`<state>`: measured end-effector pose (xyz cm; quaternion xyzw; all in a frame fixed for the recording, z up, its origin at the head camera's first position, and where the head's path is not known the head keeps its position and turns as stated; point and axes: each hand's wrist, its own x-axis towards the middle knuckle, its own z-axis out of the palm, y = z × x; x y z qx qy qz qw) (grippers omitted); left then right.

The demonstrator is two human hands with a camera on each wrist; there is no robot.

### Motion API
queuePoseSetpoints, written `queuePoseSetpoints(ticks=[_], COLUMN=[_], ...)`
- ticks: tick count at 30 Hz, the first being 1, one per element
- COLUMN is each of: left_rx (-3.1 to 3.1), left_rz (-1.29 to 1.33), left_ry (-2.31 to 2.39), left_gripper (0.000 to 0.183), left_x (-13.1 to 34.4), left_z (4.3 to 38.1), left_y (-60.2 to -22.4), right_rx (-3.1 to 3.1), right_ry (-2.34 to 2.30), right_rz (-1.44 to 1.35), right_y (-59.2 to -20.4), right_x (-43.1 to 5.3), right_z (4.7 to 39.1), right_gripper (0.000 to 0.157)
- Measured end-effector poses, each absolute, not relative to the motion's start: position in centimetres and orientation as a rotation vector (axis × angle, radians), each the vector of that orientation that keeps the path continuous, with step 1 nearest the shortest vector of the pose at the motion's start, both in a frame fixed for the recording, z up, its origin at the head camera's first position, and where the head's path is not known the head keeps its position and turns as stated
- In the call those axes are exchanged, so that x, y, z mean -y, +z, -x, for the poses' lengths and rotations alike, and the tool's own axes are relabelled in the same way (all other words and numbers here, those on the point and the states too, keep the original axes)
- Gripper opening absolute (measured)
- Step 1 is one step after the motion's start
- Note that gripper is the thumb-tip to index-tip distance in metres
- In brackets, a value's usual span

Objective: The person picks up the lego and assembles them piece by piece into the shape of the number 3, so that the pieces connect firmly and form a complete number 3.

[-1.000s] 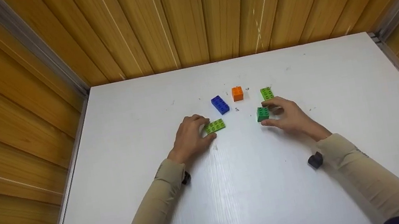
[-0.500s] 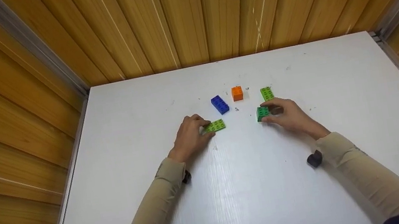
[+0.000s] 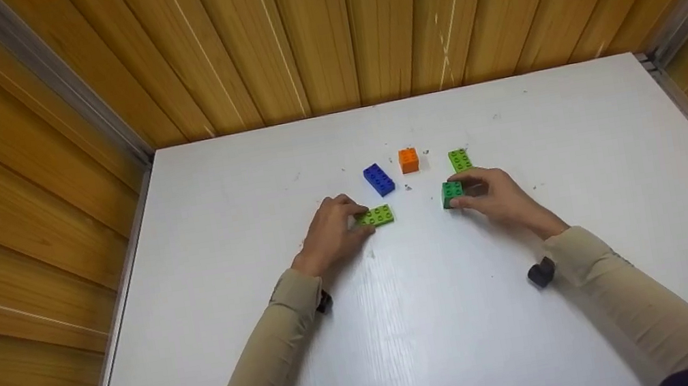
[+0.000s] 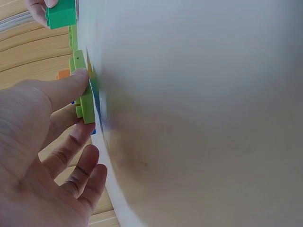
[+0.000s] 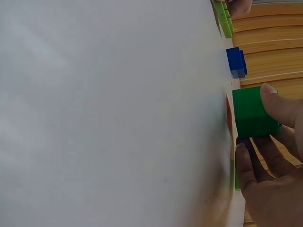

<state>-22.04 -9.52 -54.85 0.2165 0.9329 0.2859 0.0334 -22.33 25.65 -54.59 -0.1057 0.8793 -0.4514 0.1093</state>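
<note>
Between thumb and fingers, my left hand (image 3: 335, 230) pinches a flat lime-green toy brick (image 3: 379, 215) with two rows of studs. The left wrist view shows the thumb across the near side of this lime brick (image 4: 85, 99), the outer fingers spread loosely. My right hand (image 3: 495, 198) grips a square dark green brick (image 3: 452, 193) with studs on top. In the right wrist view the thumb presses one side of the green brick (image 5: 254, 111) and fingers lie below it. A second flat lime-green brick (image 3: 459, 159) lies just beyond the right fingers, its near end partly hidden by them.
On the white table (image 3: 406, 321), a long blue brick (image 3: 379, 179) and an orange brick (image 3: 408, 160) lie beyond the hands, toward the back edge. Wood-look panels (image 3: 318, 31) rise behind the table and along both sides.
My left hand has closed on the flat lime-green brick and shifted it slightly right. My right thumb has come onto the dark green brick, which is now pinched and marginally higher in view.
</note>
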Motion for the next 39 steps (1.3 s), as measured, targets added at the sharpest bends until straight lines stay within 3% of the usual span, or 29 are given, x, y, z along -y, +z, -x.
queuePoseSetpoints(ticks=[39], left_rx=[-2.781], left_rz=[-0.714], left_ry=[0.833], left_gripper=[0.036], left_x=[6.0], left_z=[22.5], left_y=[-54.7], right_rx=[-2.528], right_ry=[-1.406], right_rz=[0.403], right_y=[-53.2], right_x=[-22.8], right_z=[21.9], right_gripper=[0.045])
